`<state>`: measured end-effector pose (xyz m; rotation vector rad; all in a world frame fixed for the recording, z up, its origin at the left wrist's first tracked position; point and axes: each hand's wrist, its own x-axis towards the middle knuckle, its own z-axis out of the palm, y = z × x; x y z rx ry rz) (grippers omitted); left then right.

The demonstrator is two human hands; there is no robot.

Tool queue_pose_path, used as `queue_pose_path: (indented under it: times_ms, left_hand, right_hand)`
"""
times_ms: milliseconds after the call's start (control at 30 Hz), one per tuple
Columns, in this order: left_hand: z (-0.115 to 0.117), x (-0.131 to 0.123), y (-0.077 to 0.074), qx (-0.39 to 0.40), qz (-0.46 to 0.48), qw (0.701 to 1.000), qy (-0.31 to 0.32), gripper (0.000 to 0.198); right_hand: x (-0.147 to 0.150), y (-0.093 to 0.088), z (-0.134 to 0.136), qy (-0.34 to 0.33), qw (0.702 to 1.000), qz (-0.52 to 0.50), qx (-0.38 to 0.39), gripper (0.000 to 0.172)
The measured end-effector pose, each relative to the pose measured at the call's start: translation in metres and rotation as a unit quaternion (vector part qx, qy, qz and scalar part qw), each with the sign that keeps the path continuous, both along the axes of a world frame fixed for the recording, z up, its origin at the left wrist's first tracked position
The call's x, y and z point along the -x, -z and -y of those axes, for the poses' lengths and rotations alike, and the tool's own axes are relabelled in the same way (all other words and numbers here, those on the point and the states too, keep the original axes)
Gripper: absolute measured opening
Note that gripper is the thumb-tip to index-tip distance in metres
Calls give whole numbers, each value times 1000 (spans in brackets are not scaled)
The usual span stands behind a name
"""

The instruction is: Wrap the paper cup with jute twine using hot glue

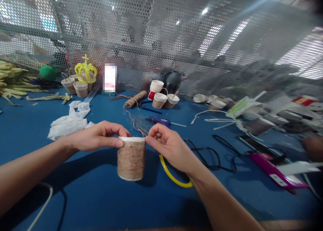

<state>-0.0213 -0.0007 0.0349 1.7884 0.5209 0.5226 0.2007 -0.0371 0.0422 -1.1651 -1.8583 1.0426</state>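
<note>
A paper cup (131,158) wrapped round with brown twine stands upright above the blue table (101,197). My left hand (99,136) grips its white rim from the left, thumb along the edge. My right hand (168,145) pinches the rim on the right, where a strand of twine (130,118) comes in from a spool (135,99) lying farther back. A yellow strip (171,177) curves on the table under my right wrist.
Scissors with purple handles (163,121), a crumpled white plastic bag (69,121), several twine-wrapped cups (165,100), a yellow crown (85,71), black cables (217,155) and a magenta tool (271,168) lie about. A perforated metal screen (161,39) closes the back. Another person's hand (313,146) shows at right.
</note>
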Motion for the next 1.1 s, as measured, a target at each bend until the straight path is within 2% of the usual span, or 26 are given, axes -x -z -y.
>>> queue_pose_path:
  times_ms: [400, 500, 633, 833, 1000, 1100]
  left_hand:
    - [-3, 0, 5, 24, 14, 1000, -13, 20]
    - [-4, -3, 6, -2, 1, 1000, -29, 18]
    - [-7, -4, 7, -87, -9, 995, -49, 16]
    - [-3, -8, 13, -188, -65, 974, -108, 33]
    - [0, -21, 15, -225, -110, 953, -171, 27]
    - [1, -28, 13, -229, -112, 950, -182, 20]
  right_hand:
    - [-3, 4, -5, -78, 992, -23, 99, 16]
    - [-3, 4, -6, -62, 996, 3, 69, 16]
    - [-2, 6, -7, -37, 998, 44, 14, 15]
    - [6, 12, -7, -3, 992, 126, -12, 16]
    - [14, 12, -7, 2, 989, 137, -48, 16]
    - [17, 12, -8, 8, 988, 141, -54, 17]
